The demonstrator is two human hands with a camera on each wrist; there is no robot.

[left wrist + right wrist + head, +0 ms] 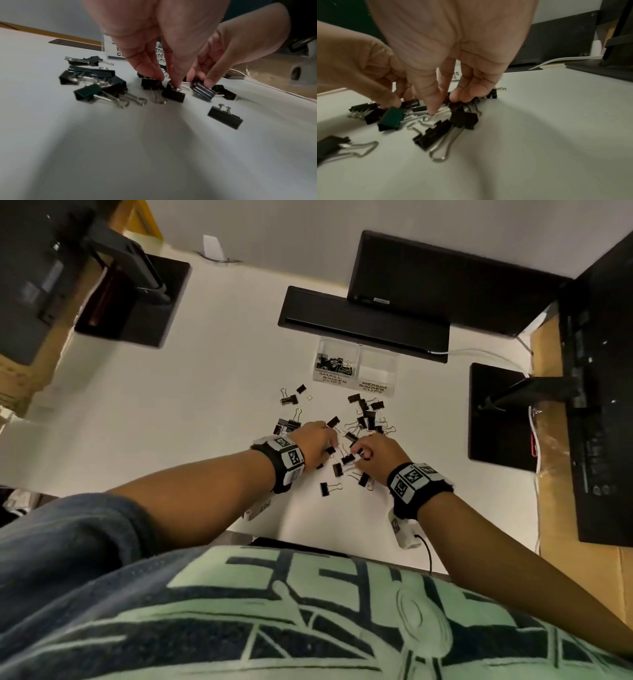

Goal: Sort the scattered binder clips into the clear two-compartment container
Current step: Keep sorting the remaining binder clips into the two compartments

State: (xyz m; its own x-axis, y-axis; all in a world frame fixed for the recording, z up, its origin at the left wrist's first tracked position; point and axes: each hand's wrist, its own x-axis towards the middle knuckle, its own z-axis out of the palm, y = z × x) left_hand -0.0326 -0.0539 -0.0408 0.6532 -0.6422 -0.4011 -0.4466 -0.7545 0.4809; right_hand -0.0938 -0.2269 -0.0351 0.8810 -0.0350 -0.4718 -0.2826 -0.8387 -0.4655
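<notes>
Mid-desk [212,378], left hand [317,441] fingers pinch a small clip [173,94]; right hand [380,451] fingers clamp another clip [203,92].

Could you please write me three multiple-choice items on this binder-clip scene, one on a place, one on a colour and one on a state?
1. Where does the clear container stand?
A. beyond the scattered binder clips, by the black bar
B. at the table's near edge
C. on the person's lap

2. What colour are the clips' bodies?
A. red
B. black
C. white

3. How full is the compartment labelled medium binder clips?
A. heaped
B. half full
C. it looks empty

Answers:
1 A: the head view shows it past the pile, in front of the bar.
2 B: every clip body looks black, with silver wire handles.
3 C: only the small binder clips compartment holds clips, while the left hand and right hand work in the pile.
</notes>
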